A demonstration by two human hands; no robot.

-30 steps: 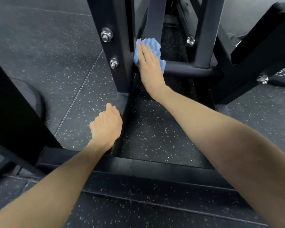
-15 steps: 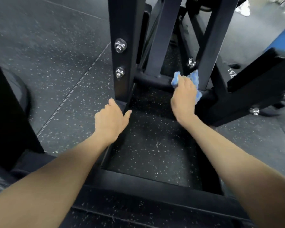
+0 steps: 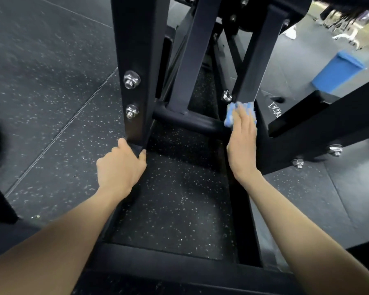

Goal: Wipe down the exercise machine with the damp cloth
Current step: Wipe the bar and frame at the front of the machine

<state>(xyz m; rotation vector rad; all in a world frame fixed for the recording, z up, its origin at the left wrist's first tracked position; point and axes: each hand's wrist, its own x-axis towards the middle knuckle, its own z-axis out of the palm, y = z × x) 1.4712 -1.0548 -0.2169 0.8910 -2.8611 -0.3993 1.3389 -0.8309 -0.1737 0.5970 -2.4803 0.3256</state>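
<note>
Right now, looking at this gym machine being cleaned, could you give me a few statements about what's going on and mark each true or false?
1. The right hand presses a blue cloth against the black frame. True.
2. The left hand holds a spray bottle. False: it grips the base of the bolted upright post.
3. A blue bin stands on the floor at upper right. True.
4. The cloth lies on the floor. False: it is on the frame, under the right hand's fingers.
5. The upright post shows two silver bolts. True.
</note>
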